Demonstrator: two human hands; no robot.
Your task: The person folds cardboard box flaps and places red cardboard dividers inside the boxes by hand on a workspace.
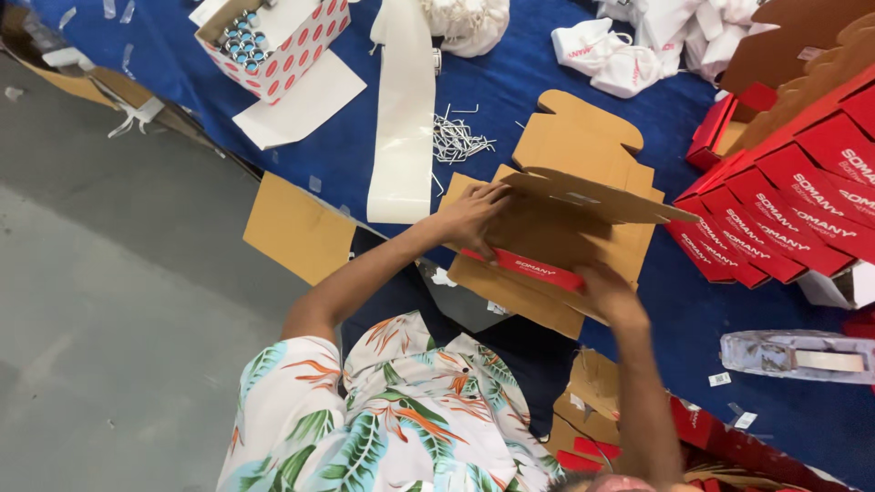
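A flat cardboard box blank [574,173], brown inside and red outside, lies partly folded on the blue-covered table [510,82]. My left hand [472,217] presses on the blank's left side, fingers spread over the brown card. My right hand [609,292] grips the near red wall [524,266] that is folded up. A brown flap [602,199] stands raised above the two hands. My flower-print shirt [383,419] fills the bottom of the view.
A row of finished red boxes [784,200] stands at the right. A white red-dotted carton [283,41] holds small metal parts. A white strip [401,118], metal wire clips [456,141], white cloth bags [629,50] and a tape dispenser [793,355] lie around. Grey floor [109,301] is on the left.
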